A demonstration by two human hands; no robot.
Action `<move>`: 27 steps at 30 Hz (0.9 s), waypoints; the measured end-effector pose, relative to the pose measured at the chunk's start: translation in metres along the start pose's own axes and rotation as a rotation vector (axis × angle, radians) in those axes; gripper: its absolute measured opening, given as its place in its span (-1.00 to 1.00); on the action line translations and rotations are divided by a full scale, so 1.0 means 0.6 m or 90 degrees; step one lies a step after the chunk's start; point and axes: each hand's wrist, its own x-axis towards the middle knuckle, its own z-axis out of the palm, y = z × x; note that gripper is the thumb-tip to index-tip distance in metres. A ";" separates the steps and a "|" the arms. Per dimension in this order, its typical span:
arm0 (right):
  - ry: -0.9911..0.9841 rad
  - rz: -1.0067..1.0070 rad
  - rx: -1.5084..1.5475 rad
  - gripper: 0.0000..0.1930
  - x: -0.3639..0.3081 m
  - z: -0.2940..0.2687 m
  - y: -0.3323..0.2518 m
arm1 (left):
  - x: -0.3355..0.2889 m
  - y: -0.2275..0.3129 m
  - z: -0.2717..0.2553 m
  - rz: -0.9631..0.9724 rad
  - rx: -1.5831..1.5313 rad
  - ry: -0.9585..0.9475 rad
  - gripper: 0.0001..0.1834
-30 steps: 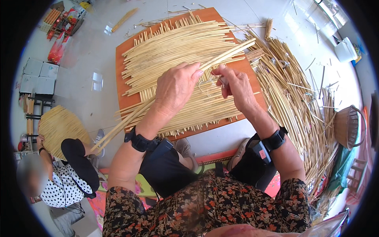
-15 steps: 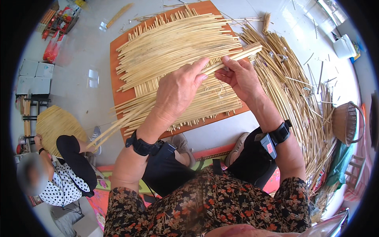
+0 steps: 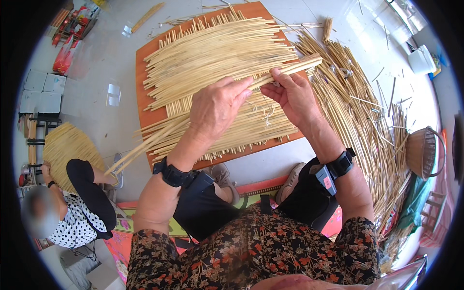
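A slim bundle of pale straw stalks (image 3: 307, 64) slants across the middle, its long ends trailing past my left forearm. My left hand (image 3: 215, 106) is closed round it, forefinger stretched along the stalks. Near the bundle's right end, my right hand (image 3: 296, 94) pinches it between thumb and fingers. Underneath lies a mat of crossed stalks (image 3: 217, 50), laid over an orange-brown board (image 3: 145, 63). Thin pale string (image 3: 267, 115) lies loose over the mat's near part, just below my hands.
Many loose stalks (image 3: 348, 116) are heaped right of the board. Beyond them stand a wicker basket (image 3: 421, 153) and a white bucket (image 3: 421, 59). At the left, a seated person (image 3: 79, 220) in a dotted top holds a rounded straw mat (image 3: 70, 150).
My left forefinger has lowered slightly against the bundle. My right hand keeps its pinch, almost in the same place. At the left, the other person's knee has shifted a little.
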 end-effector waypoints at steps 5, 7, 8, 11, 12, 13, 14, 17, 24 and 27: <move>-0.026 0.014 -0.178 -0.72 -0.030 0.032 -0.010 | 0.007 -0.008 -0.007 -0.037 0.015 0.055 -0.69; -0.074 -0.006 -0.279 -0.75 -0.033 0.030 0.001 | 0.011 -0.013 -0.008 -0.052 0.009 0.061 -0.69; -0.051 -0.047 -0.294 -0.81 -0.033 0.033 0.011 | 0.013 -0.015 -0.007 -0.054 0.002 0.062 -0.69; -0.008 -0.036 -0.392 -0.86 -0.035 0.038 0.005 | 0.013 -0.023 -0.003 -0.040 -0.003 0.070 -0.70; 0.025 -0.061 -0.427 -0.86 -0.037 0.043 0.007 | 0.013 -0.025 -0.003 -0.032 -0.002 0.073 -0.70; 0.028 -0.091 -0.455 -0.85 -0.034 0.039 0.010 | 0.015 -0.025 -0.002 -0.034 0.005 0.064 -0.69; 0.031 -0.120 -0.483 -0.84 -0.030 0.032 0.015 | 0.016 -0.025 -0.002 -0.036 0.011 0.055 -0.69; 0.040 -0.121 -0.468 -0.83 -0.028 0.032 0.013 | 0.020 -0.023 -0.004 -0.059 0.022 0.027 -0.69; 0.052 -0.126 -0.423 -0.80 -0.030 0.037 0.015 | 0.021 -0.027 0.005 -0.035 0.030 0.055 -0.64; 0.050 -0.108 -0.443 -0.80 -0.030 0.034 0.010 | 0.025 -0.015 0.001 -0.092 0.055 0.029 -0.65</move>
